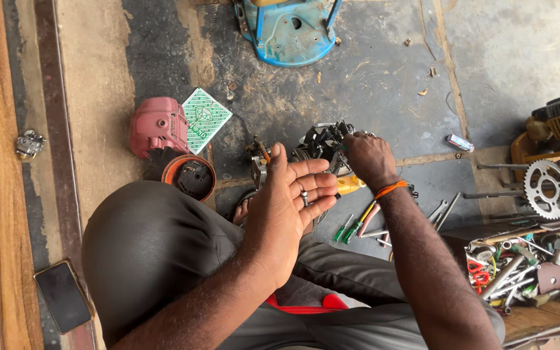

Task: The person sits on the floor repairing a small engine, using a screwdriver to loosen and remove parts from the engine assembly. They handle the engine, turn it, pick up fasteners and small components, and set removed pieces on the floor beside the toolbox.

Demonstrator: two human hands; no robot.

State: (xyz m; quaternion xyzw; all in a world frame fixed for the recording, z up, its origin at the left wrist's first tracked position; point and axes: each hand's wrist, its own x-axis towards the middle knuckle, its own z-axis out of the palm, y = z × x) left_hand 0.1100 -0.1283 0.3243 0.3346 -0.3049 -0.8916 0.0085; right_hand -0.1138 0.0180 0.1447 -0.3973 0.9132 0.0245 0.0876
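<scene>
Far left, a small grey metal part (29,143) lies on the floor by the wooden strip, and a dark phone (63,296) lies lower down beside the person's knee. Next right, a red plastic engine cover (157,126) sits against a green-and-white patterned packet (206,118), with an orange-rimmed round housing (189,178) just below them. At top centre stands a blue stool base (288,31). The left hand (286,207) is raised palm-up, fingers spread flat and open, with a small metal ring-like part (304,195) resting loose on the fingers, not pinched. Just beyond it, on the concrete floor, sits a small black engine assembly (322,144). The right hand (369,159), with an orange thread on the wrist, rests on the engine's right side, fingers curled over its top; whether the grip is closed on any piece cannot be told. Green-handled screwdrivers (351,228) and wrenches lie below that wrist. Far right, a toothed sprocket (548,188) on a yellow machine and a wooden tray of mixed tools (520,266).
</scene>
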